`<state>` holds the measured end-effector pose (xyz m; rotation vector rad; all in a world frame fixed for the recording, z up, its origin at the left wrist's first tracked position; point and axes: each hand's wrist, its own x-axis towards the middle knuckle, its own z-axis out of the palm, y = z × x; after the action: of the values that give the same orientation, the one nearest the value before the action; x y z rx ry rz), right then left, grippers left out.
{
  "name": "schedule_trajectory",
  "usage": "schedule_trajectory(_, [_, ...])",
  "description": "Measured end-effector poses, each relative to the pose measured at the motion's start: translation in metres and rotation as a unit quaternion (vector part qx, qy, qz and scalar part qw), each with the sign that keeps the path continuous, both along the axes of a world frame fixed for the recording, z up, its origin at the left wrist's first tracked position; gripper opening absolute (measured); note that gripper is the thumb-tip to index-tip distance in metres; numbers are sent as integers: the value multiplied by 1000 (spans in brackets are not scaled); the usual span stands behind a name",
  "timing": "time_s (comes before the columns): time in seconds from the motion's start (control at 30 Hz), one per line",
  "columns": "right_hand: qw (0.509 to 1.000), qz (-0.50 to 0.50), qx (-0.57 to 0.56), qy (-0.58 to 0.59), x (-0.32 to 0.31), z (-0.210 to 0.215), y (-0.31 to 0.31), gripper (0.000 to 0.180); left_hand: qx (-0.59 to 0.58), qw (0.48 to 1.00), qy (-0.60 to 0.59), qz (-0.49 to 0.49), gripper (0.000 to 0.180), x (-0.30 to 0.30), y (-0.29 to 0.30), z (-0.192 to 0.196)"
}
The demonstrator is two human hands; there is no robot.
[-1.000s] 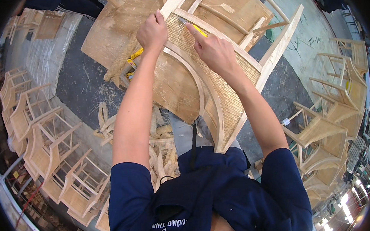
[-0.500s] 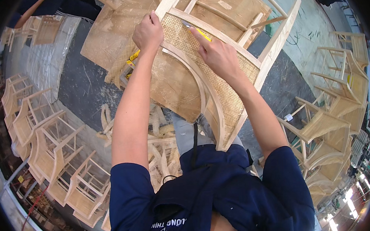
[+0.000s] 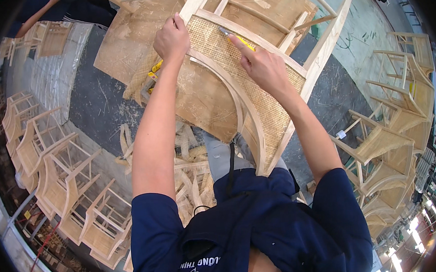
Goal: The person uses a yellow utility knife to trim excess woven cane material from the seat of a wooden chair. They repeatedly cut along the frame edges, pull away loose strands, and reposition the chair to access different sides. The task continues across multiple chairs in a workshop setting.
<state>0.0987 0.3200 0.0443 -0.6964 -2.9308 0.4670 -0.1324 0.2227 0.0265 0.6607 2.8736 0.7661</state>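
A pale wooden chair (image 3: 319, 53) lies tilted on the work surface in front of me, with woven cane webbing (image 3: 270, 94) spread across its curved frame. My left hand (image 3: 171, 38) is closed around the frame's wooden post at the upper left corner. In my right hand (image 3: 266, 68) is a yellow utility knife (image 3: 245, 43), the index finger stretched along its body. Its blade points up and left, over the cane beside the wooden rail (image 3: 251, 32); whether the tip touches cannot be made out. Partly hidden by my left forearm lies a yellow and black tool (image 3: 156, 67).
A brown board (image 3: 116, 57) supports the chair. Cane offcuts (image 3: 186, 181) lie heaped below it. Rows of wooden chairs stand at left (image 3: 54, 183) and right (image 3: 385, 144). Another person's arm (image 3: 37, 16) shows at the upper left.
My right hand has shifted slightly right and down with the utility knife, and the blade tip has moved a little along the rail. The left hand keeps its hold on the frame.
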Motion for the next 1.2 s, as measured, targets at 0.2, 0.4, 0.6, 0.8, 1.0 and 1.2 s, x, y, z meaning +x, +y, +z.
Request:
schedule_trajectory(0.2, [1000,-2,25,2,28,-7,7,60,-1,1000,15,3,51,0,3,-2])
schedule_trajectory(0.4, [1000,-12,24,-16,30,-2,6,61,-1,1000,10,5,51,0,1,0])
schedule_trajectory(0.6, [999,-27,9,-17,41,-3,7,62,-10,1000,8,3,50,1,2,3])
schedule_trajectory(0.8, [999,-27,9,-21,45,6,3,57,-9,1000,21,12,47,5,6,2])
schedule_trajectory(1.0, [985,-122,-119,-16,113,35,-26,53,-28,998,37,-39,39,4,9,0])
schedule_trajectory(1.2, [939,-279,-17,203,250,38,-39,49,-100,912,385,-96,55,68,16,-13])
